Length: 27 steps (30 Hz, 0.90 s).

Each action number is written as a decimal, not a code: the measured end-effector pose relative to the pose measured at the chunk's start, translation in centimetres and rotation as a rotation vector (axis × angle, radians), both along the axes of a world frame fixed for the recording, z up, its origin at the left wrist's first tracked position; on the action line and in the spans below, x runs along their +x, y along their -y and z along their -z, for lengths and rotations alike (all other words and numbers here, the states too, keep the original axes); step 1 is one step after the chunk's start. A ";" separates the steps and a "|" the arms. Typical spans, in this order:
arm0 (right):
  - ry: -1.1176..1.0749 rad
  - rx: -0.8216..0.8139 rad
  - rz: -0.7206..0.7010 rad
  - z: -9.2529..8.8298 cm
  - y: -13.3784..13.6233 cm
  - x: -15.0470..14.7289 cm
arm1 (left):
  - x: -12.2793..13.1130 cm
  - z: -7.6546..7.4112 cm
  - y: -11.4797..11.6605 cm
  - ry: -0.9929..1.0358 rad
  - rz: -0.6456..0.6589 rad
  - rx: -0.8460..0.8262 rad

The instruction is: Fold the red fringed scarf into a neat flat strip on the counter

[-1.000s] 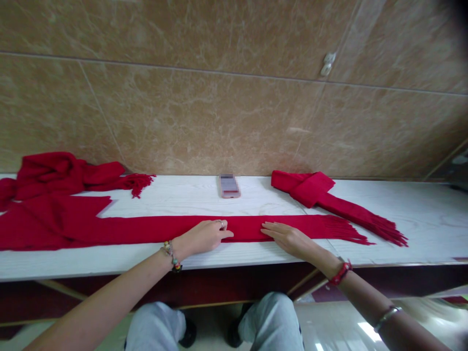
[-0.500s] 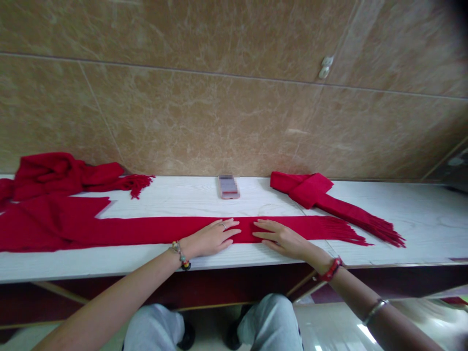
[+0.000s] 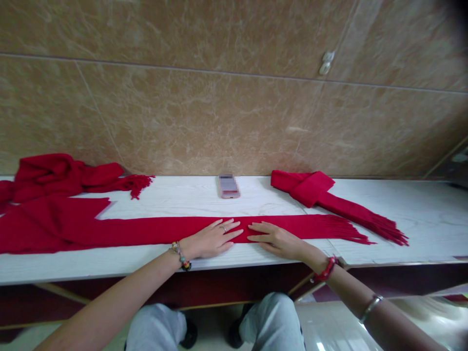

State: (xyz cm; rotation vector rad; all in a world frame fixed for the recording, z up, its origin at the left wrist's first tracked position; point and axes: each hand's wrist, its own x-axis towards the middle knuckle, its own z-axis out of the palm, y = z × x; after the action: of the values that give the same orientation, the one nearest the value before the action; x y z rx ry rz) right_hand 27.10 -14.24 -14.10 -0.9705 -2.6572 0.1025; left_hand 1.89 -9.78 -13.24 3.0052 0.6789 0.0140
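Observation:
A long red scarf (image 3: 146,230) lies flat along the white table, its fringe at the right and its wider, looser part at the far left. My left hand (image 3: 211,238) rests on it near the middle, fingers spread and pointing right. Just right of that, my right hand (image 3: 278,240) lies on the same scarf with its fingers apart, pointing left. A small gap of red cloth shows between the fingertips. Neither hand grips anything.
Behind the scarf, a phone (image 3: 229,186) lies by the wall. A folded red scarf (image 3: 310,190) with fringe is at the back right. A bunched red scarf (image 3: 66,175) sits back left. The white table (image 3: 175,202) meets a brown stone wall (image 3: 190,117).
My right hand has moved slightly left along the scarf, closer to my left hand. My left hand has hardly moved.

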 end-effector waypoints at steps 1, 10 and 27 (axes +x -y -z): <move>0.001 -0.003 0.000 0.0 0.0 0.0 | 0.0 0.0 0.0 -0.005 -0.003 -0.004; -0.026 -0.037 0.020 -0.3 0.0 0.2 | -0.2 0.3 -0.1 0.009 0.001 -0.013; -0.150 0.050 0.203 0.6 -1.6 -0.2 | -0.1 0.3 -0.2 0.062 -0.017 -0.019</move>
State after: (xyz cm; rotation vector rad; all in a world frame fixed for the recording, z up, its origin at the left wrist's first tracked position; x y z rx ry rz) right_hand 26.91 -12.67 -14.70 -1.1614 -2.4008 0.0609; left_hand 1.77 -9.53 -13.55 2.9673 0.6951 0.1000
